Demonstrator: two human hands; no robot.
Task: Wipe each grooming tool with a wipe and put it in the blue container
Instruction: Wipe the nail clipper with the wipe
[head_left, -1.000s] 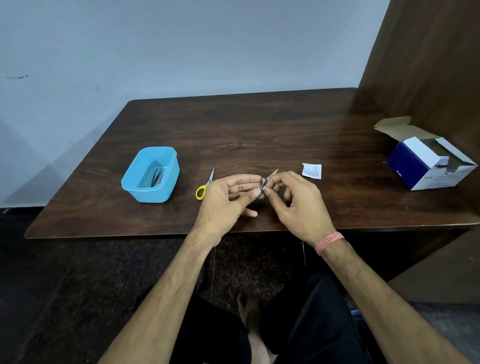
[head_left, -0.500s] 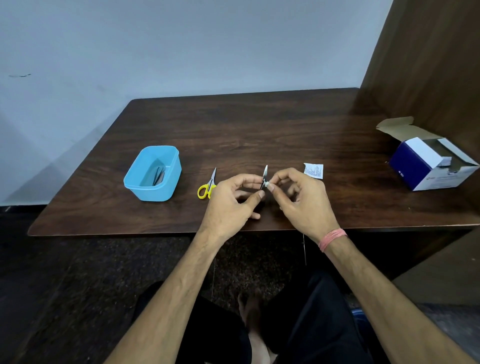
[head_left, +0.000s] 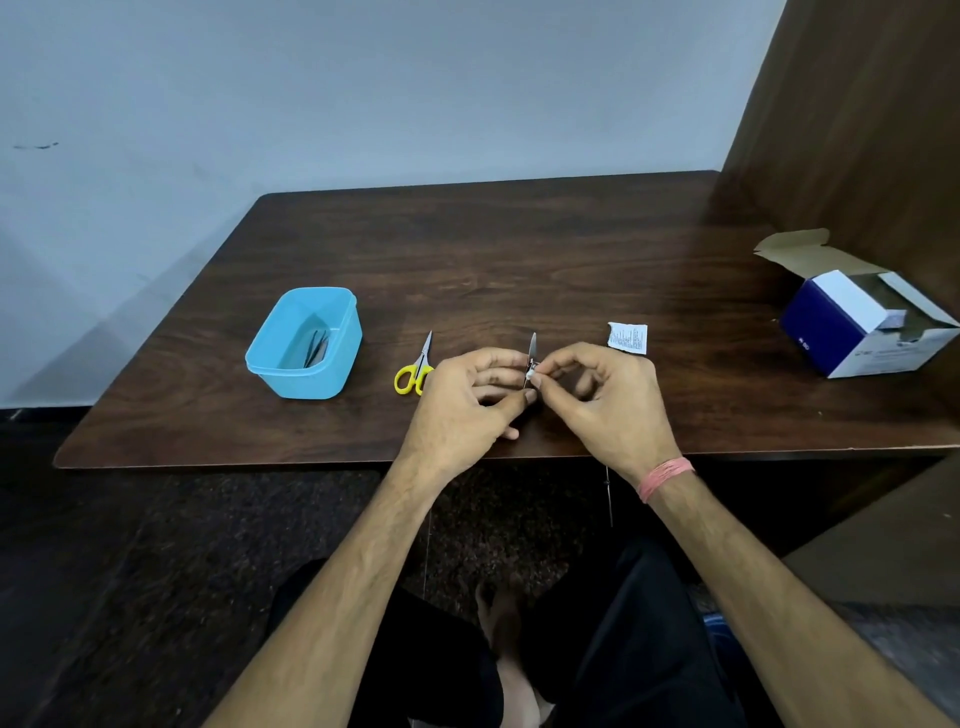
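Note:
A small metal nail clipper (head_left: 532, 349) stands almost upright above the near edge of the wooden table (head_left: 519, 260). My left hand (head_left: 467, 410) pinches its lower end between thumb and fingers. My right hand (head_left: 602, 400) pinches a small white wipe (head_left: 531, 372) against the clipper's middle. Yellow-handled scissors (head_left: 415, 366) lie on the table just left of my left hand. The blue container (head_left: 306, 345) sits further left and holds metal tools, tweezers by the look of them (head_left: 318, 347).
A torn white wipe sachet (head_left: 628, 338) lies right of my hands. An open blue-and-white cardboard box (head_left: 862, 325) sits at the table's right end, against a brown wooden panel (head_left: 857, 130). My legs and a bare foot show below the table edge.
The clipper has swung from leaning right to nearly upright. My right hand's pinch with the wipe has shifted slightly along it. Both hands stay in the same place.

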